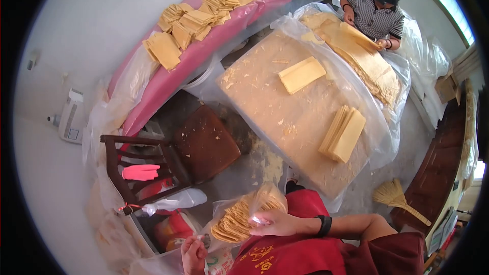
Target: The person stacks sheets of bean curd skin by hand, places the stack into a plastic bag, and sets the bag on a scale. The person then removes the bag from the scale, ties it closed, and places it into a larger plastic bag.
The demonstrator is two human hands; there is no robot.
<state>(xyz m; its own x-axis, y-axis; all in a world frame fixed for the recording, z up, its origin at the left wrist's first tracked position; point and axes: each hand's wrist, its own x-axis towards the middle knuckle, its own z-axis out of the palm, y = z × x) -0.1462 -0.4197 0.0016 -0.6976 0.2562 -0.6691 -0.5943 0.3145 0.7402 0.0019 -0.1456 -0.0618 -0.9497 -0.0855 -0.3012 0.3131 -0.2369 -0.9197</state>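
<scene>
A clear plastic bag (276, 200) full of folded, tan sheets (232, 224), which look like bean curd skin, lies at my lap. My right hand (275, 223), with a dark band at its wrist, is closed on the bag's gathered plastic at the right side. To the left of the bag, my left hand (193, 254) has its fingers pinched together at the bag's plastic edge. On the board-topped table ahead are a flat folded stack (302, 75) and a thicker stack (342, 133) of the same sheets.
A co-worker (377, 12) handles large sheets (356, 56) at the far right. More stacks (191, 23) lie on a pink-covered surface (168, 89). A brown chair (206, 142) with a pink glove (140, 172) stands left. A straw broom (400, 198) lies at right.
</scene>
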